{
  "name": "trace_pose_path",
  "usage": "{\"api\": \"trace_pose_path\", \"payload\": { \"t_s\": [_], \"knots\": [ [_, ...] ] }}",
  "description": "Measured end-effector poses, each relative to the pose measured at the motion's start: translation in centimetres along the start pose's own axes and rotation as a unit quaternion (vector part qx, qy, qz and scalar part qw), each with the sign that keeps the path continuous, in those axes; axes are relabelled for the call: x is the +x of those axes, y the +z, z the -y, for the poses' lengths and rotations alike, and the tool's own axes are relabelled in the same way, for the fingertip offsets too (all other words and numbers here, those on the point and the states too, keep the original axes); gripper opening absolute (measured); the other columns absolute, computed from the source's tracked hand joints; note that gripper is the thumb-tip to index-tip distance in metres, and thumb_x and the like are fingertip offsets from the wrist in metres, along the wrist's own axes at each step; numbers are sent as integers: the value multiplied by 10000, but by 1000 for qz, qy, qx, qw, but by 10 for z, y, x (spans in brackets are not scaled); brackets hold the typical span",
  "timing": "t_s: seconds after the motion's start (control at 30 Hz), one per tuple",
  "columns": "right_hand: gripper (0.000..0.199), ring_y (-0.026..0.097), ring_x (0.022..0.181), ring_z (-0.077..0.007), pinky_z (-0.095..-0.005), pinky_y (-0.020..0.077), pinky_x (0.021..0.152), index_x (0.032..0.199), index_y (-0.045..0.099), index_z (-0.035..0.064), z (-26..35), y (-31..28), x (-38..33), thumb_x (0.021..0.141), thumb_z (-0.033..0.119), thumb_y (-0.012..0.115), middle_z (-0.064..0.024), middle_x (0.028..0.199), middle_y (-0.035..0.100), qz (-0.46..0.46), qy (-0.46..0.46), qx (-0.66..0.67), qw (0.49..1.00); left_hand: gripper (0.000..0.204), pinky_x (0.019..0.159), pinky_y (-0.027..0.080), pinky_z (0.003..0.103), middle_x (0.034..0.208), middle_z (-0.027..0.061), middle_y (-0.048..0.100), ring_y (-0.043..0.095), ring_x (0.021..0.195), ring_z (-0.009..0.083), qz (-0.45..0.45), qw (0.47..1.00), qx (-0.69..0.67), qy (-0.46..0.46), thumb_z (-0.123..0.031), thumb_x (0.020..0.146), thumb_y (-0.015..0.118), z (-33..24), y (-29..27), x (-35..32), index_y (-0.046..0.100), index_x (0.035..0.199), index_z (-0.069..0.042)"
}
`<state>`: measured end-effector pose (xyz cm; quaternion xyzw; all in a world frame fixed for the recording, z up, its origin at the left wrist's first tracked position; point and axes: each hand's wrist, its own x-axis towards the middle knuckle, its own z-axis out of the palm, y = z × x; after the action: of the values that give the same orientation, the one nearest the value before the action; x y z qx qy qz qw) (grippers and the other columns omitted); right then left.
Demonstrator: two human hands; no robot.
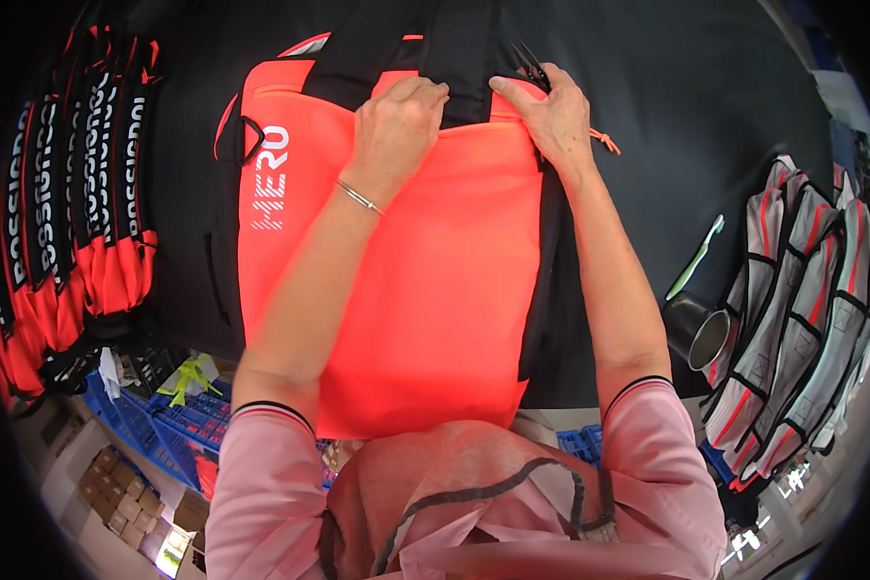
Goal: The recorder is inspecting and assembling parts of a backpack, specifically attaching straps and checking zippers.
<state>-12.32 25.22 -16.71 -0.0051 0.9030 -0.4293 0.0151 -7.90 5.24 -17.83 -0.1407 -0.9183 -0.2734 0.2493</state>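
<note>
A bright coral backpack (425, 271) with black sides and wide black straps (459, 58) lies in front of me, its top away from me. My left hand (396, 135) is closed, fingers curled on the upper edge of the coral panel beside the middle strap. On the other side of that strap, my right hand (559, 118) rests its thumb on the top edge. Dark, pointed thread snips (530, 66) stick out from its fingers; their handles are hidden. An orange cord pull (604, 141) shows beside the right wrist.
The backpack lies on a black-covered table (648, 145). Black-and-red straps (116, 184) are stacked at the left. Grey padded straps (793, 319) lie at the right, near a dark metal cup (696, 331) and a green-and-white toothbrush (696, 257). Blue crates (198, 414) stand below the near edge.
</note>
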Motion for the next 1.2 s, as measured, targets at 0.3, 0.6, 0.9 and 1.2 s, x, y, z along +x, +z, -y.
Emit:
{"api": "trace_pose_path", "payload": {
  "t_s": [0.3,0.6,0.9,1.2],
  "knots": [
    [597,609,839,-281,-415,490,743,888,621,-21,1,2,-2,704,519,800,-114,895,608,-11,-6,-13,1000,78,569,540,276,816,50,688,677,682,139,-5,993,18,-118,-68,800,717,13,12,11,667,854,-41],
    [604,618,839,-279,-409,494,741,893,623,-13,3,1,0,701,534,794,-102,890,606,2,4,-7,1000,142,628,540,270,857,57,677,670,789,185,-41,997,-44,41,-21,759,752,8,2,-2,713,894,-34],
    [577,608,801,-252,-397,489,726,881,629,-3,-3,0,0,699,515,802,-85,852,591,-1,7,7,1000,66,603,461,268,823,38,511,528,661,142,148,980,-116,-71,-30,878,581,13,-3,7,517,866,-40],
    [528,575,738,-213,-366,486,712,883,628,-6,2,-4,-1,704,450,824,-77,821,578,20,36,45,998,114,704,423,243,908,30,479,464,790,89,259,834,-413,-260,-120,944,563,16,-33,-3,544,938,-8]
  ]
}}
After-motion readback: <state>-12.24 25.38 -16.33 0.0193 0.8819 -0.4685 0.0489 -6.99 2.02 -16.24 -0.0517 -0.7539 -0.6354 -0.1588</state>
